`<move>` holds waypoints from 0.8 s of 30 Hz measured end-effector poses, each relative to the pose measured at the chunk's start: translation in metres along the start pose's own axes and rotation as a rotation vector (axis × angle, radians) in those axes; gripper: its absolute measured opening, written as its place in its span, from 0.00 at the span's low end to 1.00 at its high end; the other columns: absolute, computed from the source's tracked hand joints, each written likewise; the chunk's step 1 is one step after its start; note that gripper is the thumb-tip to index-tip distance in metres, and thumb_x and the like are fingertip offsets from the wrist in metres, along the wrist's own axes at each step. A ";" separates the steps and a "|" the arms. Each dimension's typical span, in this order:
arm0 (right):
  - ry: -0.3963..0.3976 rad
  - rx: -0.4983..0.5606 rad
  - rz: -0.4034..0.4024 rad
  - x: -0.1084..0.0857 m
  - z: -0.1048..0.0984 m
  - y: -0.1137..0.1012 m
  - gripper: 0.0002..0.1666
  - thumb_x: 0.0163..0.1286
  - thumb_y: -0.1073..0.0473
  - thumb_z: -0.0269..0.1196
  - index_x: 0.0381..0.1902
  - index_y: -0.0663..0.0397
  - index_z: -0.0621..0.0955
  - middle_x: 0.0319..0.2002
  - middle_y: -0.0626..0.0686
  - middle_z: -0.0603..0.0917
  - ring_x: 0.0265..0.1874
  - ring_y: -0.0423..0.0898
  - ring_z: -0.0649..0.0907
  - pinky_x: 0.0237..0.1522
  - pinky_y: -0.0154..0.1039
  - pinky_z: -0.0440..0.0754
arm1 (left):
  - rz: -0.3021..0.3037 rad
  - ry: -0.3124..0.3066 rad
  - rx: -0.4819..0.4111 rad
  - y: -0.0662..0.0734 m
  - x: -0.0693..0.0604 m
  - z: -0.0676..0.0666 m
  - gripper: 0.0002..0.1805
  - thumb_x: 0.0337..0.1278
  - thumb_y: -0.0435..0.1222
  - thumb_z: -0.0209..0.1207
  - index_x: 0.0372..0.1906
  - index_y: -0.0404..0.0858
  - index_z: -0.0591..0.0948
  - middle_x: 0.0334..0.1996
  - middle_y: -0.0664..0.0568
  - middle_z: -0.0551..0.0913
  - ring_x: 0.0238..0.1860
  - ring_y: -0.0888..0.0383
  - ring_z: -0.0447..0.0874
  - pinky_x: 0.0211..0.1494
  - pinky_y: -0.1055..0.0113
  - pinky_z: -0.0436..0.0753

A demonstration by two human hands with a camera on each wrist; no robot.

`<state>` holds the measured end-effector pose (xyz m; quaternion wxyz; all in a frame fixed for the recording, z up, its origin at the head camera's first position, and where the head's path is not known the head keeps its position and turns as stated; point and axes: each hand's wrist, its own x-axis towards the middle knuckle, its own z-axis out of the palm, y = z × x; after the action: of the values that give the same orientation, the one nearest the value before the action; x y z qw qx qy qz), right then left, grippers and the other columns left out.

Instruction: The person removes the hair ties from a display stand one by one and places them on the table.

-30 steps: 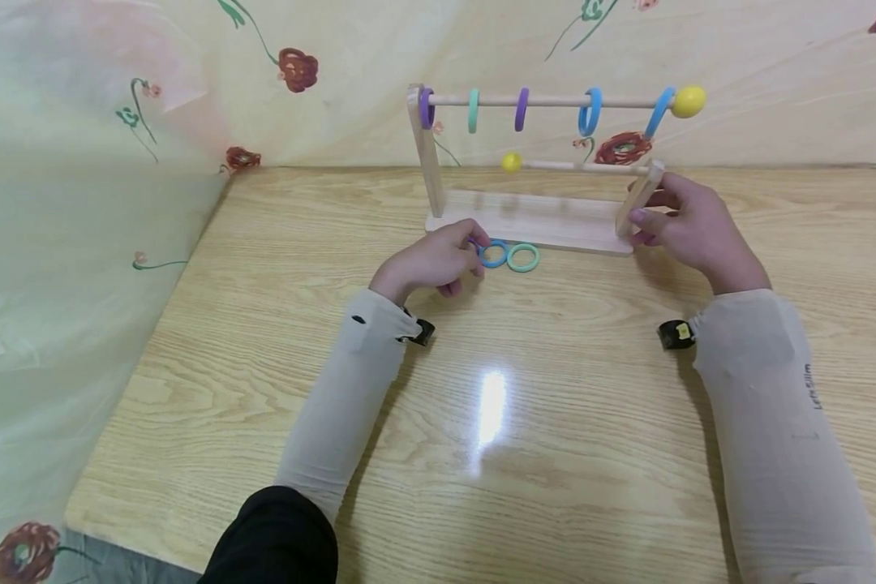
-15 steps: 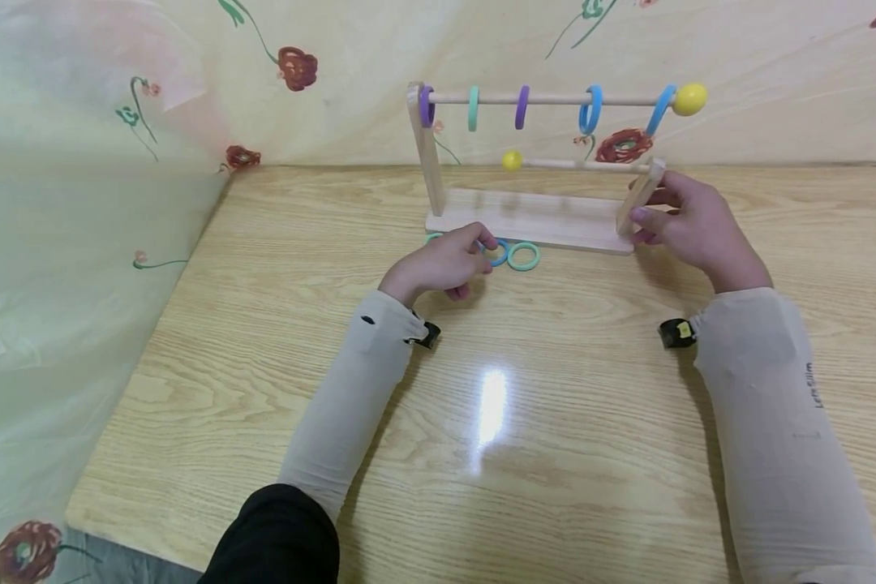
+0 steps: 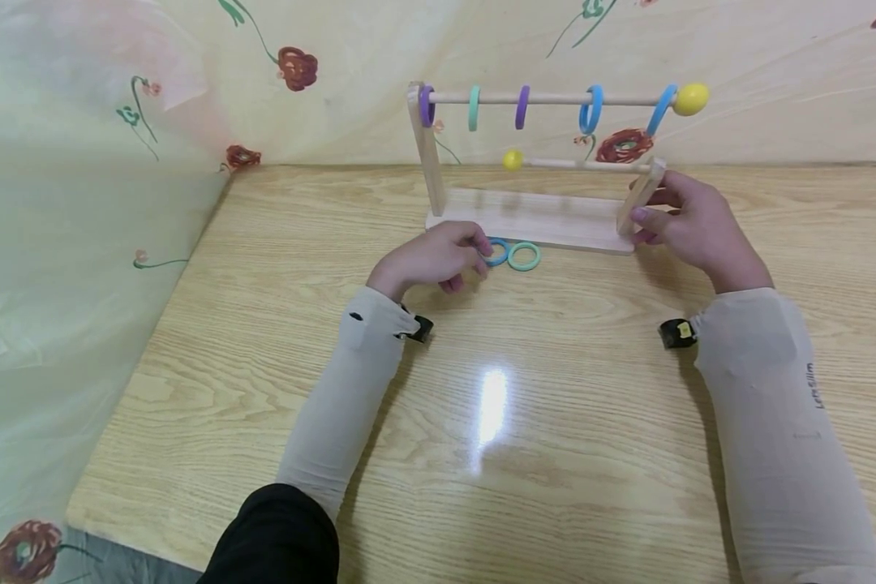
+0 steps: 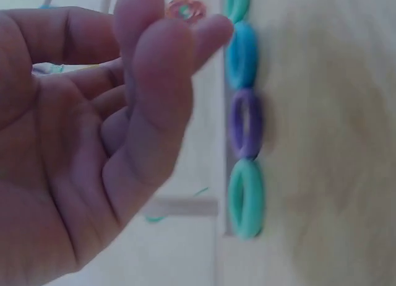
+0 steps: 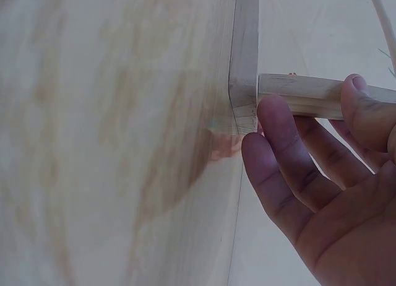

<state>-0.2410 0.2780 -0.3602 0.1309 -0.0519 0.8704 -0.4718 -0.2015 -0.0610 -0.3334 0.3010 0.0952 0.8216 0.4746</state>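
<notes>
A wooden stand (image 3: 540,217) has a tall left post and a short right post (image 3: 640,195), each with a rod. My right hand (image 3: 689,227) grips the short post; in the right wrist view its thumb and fingers lie around that post (image 5: 303,94). My left hand (image 3: 434,258) hovers at the base's front edge with loosely bent fingers, nothing seen in it. Along that edge lies a row of rings. The left wrist view shows a green ring (image 4: 246,198), a purple ring (image 4: 246,123), a blue ring (image 4: 242,55) and another green ring (image 4: 237,2). The left hand partly hides this row in the head view.
Purple, green and blue rings hang on the upper rod (image 3: 555,100), which ends in a yellow ball (image 3: 691,99). The lower rod (image 3: 587,165) bears a yellow ball (image 3: 513,160) and no rings. A flowered cloth (image 3: 336,81) stands behind the wooden table (image 3: 555,487).
My left hand shifted slightly right over the rings, then back left. A green ring seen at its left half a second ago is now hidden. My right hand has stayed on the post.
</notes>
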 end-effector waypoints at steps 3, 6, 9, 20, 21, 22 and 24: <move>-0.001 0.010 -0.005 0.000 0.000 0.000 0.25 0.79 0.61 0.56 0.68 0.63 0.68 0.61 0.66 0.72 0.34 0.35 0.84 0.37 0.32 0.87 | 0.043 0.102 -0.079 0.000 -0.005 -0.015 0.12 0.74 0.28 0.48 0.53 0.27 0.77 0.45 0.33 0.83 0.24 0.54 0.75 0.29 0.65 0.80; 0.005 0.008 -0.012 0.000 0.001 -0.001 0.23 0.78 0.62 0.56 0.67 0.63 0.69 0.60 0.66 0.73 0.34 0.36 0.84 0.37 0.32 0.87 | 0.100 0.262 -0.173 0.000 -0.011 -0.036 0.12 0.74 0.28 0.48 0.51 0.28 0.79 0.41 0.36 0.83 0.23 0.55 0.76 0.30 0.65 0.81; 0.002 0.008 -0.009 -0.001 0.000 0.000 0.24 0.79 0.62 0.56 0.68 0.62 0.69 0.60 0.66 0.73 0.35 0.37 0.85 0.37 0.32 0.87 | 0.221 0.458 -0.323 -0.002 -0.014 -0.056 0.10 0.72 0.26 0.50 0.48 0.30 0.80 0.38 0.40 0.83 0.23 0.54 0.77 0.31 0.64 0.84; -0.030 -0.018 0.011 -0.002 0.003 0.001 0.25 0.79 0.59 0.57 0.69 0.60 0.68 0.60 0.64 0.75 0.38 0.40 0.84 0.38 0.32 0.86 | 0.514 0.493 -0.371 -0.030 0.021 -0.087 0.29 0.66 0.24 0.60 0.70 0.32 0.68 0.60 0.41 0.75 0.60 0.49 0.74 0.61 0.60 0.77; -0.030 -0.021 0.011 -0.002 0.002 0.001 0.25 0.79 0.59 0.57 0.69 0.60 0.68 0.60 0.64 0.75 0.38 0.40 0.85 0.38 0.32 0.86 | 0.515 0.465 -0.356 -0.031 0.025 -0.087 0.29 0.66 0.24 0.59 0.71 0.33 0.68 0.61 0.41 0.75 0.60 0.49 0.73 0.63 0.60 0.76; -0.028 -0.022 0.007 -0.002 0.001 0.001 0.25 0.79 0.59 0.57 0.69 0.61 0.68 0.59 0.64 0.75 0.37 0.40 0.85 0.38 0.32 0.86 | 0.506 0.438 -0.348 -0.031 0.028 -0.088 0.29 0.66 0.23 0.59 0.71 0.33 0.69 0.60 0.42 0.76 0.60 0.49 0.74 0.63 0.60 0.76; -0.023 -0.030 -0.002 -0.002 -0.001 0.000 0.25 0.79 0.59 0.57 0.69 0.61 0.68 0.59 0.64 0.75 0.36 0.40 0.86 0.37 0.32 0.86 | 0.510 0.394 -0.301 -0.031 0.036 -0.089 0.28 0.67 0.23 0.58 0.70 0.32 0.69 0.58 0.41 0.77 0.59 0.48 0.74 0.63 0.60 0.76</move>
<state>-0.2395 0.2793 -0.3591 0.1399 -0.0601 0.8757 -0.4583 -0.2784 -0.1261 -0.3410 0.0191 0.1584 0.7347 0.6594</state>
